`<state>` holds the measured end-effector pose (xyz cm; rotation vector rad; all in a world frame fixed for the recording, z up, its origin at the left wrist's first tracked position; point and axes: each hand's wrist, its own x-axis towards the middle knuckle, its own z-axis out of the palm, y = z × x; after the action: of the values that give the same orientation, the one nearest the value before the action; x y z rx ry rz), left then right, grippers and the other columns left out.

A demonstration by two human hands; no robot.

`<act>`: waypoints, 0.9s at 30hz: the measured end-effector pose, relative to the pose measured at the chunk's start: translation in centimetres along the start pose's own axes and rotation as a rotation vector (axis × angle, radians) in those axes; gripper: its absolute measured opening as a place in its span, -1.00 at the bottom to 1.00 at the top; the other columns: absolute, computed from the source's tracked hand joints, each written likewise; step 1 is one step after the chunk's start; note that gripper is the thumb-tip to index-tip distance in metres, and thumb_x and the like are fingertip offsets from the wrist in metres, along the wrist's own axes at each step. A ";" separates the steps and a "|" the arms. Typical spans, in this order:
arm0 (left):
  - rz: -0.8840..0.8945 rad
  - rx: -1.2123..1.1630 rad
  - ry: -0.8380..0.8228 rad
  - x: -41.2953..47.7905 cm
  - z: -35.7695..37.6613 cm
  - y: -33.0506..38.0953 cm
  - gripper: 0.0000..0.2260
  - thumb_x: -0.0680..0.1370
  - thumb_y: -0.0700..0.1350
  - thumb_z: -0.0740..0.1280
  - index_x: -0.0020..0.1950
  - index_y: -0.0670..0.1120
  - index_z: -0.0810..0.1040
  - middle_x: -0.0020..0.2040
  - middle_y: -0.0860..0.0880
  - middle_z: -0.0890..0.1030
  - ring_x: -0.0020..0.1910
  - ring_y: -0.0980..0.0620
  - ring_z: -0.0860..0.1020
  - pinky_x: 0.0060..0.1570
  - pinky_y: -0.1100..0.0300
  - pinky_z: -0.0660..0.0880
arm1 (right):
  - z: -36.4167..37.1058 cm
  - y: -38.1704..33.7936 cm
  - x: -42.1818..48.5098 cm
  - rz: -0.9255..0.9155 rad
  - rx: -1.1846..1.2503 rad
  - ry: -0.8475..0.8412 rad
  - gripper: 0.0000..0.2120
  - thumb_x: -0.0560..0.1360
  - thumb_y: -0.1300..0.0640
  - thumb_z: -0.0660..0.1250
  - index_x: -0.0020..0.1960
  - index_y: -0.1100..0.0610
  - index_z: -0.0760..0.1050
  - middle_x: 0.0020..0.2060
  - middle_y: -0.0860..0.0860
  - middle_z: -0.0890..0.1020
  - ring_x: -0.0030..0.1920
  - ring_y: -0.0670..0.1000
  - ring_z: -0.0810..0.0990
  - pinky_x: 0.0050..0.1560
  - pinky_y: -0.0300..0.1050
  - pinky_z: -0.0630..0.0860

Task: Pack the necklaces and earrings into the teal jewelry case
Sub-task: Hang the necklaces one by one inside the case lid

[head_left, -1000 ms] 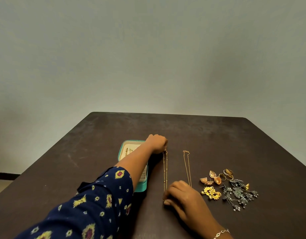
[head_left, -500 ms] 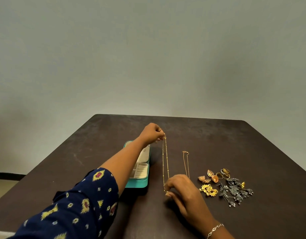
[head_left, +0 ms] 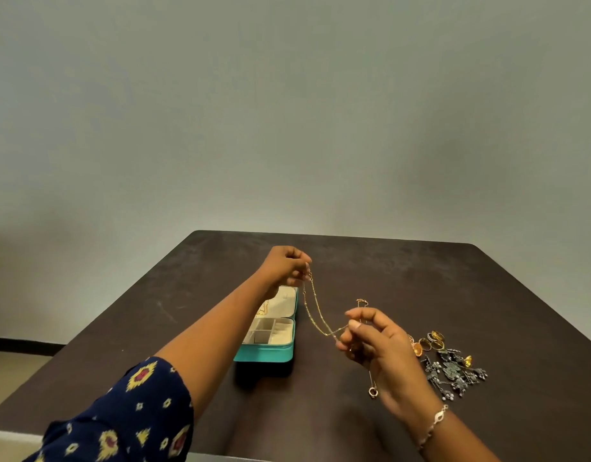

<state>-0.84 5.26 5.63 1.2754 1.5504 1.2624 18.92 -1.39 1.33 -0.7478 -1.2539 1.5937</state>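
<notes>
**Chain held in both hands, clear of the case**

The left hand point(head_left: 287, 266) was raised above the table point(head_left: 420, 278), its fingertips pinching the upper end of the chain point(head_left: 315, 305). From that pinch the chain hung as a doubled strand, sloping down and to the right. The right hand point(head_left: 377, 348) was lower and nearer the camera, with thumb and forefinger pinching the bottom loop of the chain and the other fingers loosely curled. The chain was in the air between the two hands, touching neither the table nor the case point(head_left: 270, 353).

The case lay open on the table below the left forearm and to the left of the chain. Its lid was folded back and its pale compartments faced up.

A second necklace point(head_left: 373, 392) lay on the table behind the right hand. Its clasp end showed above the fingers and its pendant below the palm. Whether the hand touched it could not be told.

Right of that hand lay gold earrings point(head_left: 427, 343), with dark earrings point(head_left: 454, 375) just beside them. The right wrist wore a bracelet point(head_left: 435, 421).
</notes>
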 end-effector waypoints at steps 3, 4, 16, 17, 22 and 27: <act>-0.030 -0.067 -0.025 -1.2 0.6 0.0 -0.81 0.54 -0.36 0.16 -0.14 -0.16 0.51 -0.28 -0.10 0.55 -0.37 0.08 0.57 -0.29 0.24 0.52 | -0.3 -0.9 0.0 0.101 0.060 0.020 -0.86 0.51 0.32 0.20 -0.09 0.20 0.53 -0.43 0.04 0.57 -0.44 -0.05 0.58 -0.40 -0.27 0.51; -0.033 -0.087 -0.035 -1.6 0.9 0.1 -0.81 0.54 -0.36 0.16 -0.14 -0.17 0.53 -0.28 -0.10 0.56 -0.39 0.10 0.57 -0.31 0.25 0.53 | -0.5 -1.1 0.1 0.108 0.072 0.018 -0.85 0.52 0.32 0.19 -0.09 0.20 0.53 -0.42 0.04 0.59 -0.44 -0.05 0.59 -0.41 -0.28 0.51; -0.027 -0.116 -0.154 -4.8 4.1 1.4 -0.88 0.52 -0.33 0.25 -0.09 -0.16 0.55 -0.28 -0.08 0.59 -0.37 0.10 0.58 -0.35 0.32 0.51 | -0.9 -2.2 0.1 0.063 -0.013 -0.023 -0.56 0.51 0.48 0.02 0.19 0.09 0.44 0.09 -0.04 0.59 -0.11 0.04 0.68 -0.17 -0.21 0.58; -0.030 -0.109 -0.159 -4.9 4.4 1.4 -0.88 0.52 -0.33 0.25 -0.09 -0.16 0.54 -0.27 -0.08 0.60 -0.36 0.09 0.58 -0.36 0.32 0.51 | -0.8 -2.2 0.1 0.060 -0.023 -0.030 -0.54 0.50 0.50 0.02 0.21 0.08 0.42 0.11 -0.04 0.57 -0.11 0.04 0.68 -0.15 -0.20 0.57; -0.059 -0.127 -0.179 -5.5 5.1 1.4 -0.87 0.53 -0.34 0.21 -0.09 -0.16 0.51 -0.27 -0.10 0.59 -0.40 0.10 0.59 -0.36 0.30 0.53 | -0.5 -1.8 0.1 0.036 -0.013 -0.054 -0.48 0.48 0.52 0.04 0.30 0.07 0.35 0.11 -0.07 0.55 -0.12 0.02 0.68 -0.14 -0.21 0.58; -0.080 -0.102 -0.205 -5.9 5.5 1.4 -0.91 0.55 -0.26 0.23 0.02 -0.19 0.50 -0.22 -0.11 0.59 -0.33 0.04 0.59 -0.26 0.21 0.53 | -0.5 -1.2 0.3 0.015 -0.034 -0.077 -0.45 0.47 0.54 0.08 0.35 0.10 0.30 0.14 -0.05 0.56 -0.07 0.05 0.66 -0.14 -0.20 0.57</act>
<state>5.96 0.72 5.51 1.2253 1.3612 1.1091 19.61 -0.90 2.40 -0.7245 -1.3366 1.6304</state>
